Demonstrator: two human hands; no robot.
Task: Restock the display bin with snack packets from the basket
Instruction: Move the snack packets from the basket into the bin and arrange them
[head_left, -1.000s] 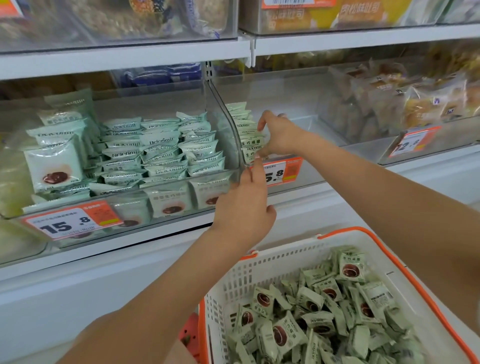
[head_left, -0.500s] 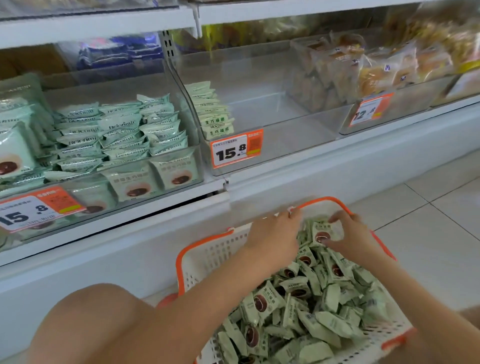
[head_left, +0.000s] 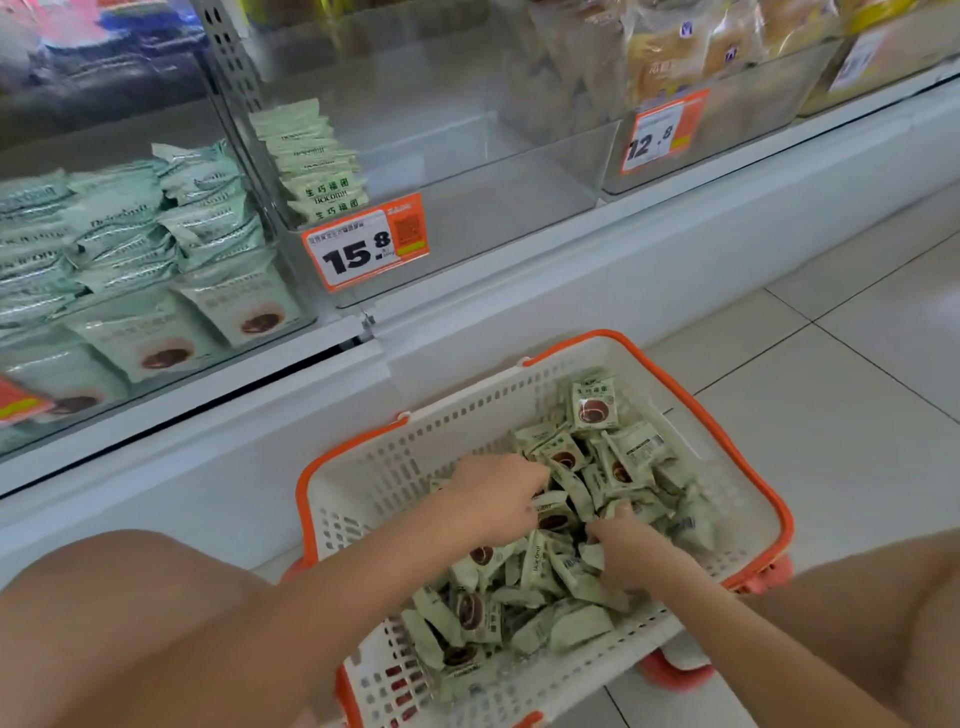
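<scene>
A white basket with an orange rim (head_left: 717, 415) sits on the floor, holding a heap of pale green snack packets (head_left: 592, 410). Both hands are down in the heap. My left hand (head_left: 493, 499) has its fingers curled round packets near the middle. My right hand (head_left: 623, 545) is dug in beside it, its fingers buried among packets. Above, the clear display bin (head_left: 493, 208) holds one row of stacked green packets (head_left: 317, 161) against its left wall; the rest of its floor is bare. An orange 15.8 price tag (head_left: 363, 244) hangs on its front.
The bin to the left (head_left: 156, 291) is packed with similar green packets. A bin with bread packs and a 12.8 tag (head_left: 660, 130) stands to the right. White shelf base runs behind the basket. Tiled floor (head_left: 857, 364) lies to the right. My knees flank the basket.
Both hands left the display bin, came down into the basket, and have since pushed deeper into the packets toward the near side. The view has tilted down.
</scene>
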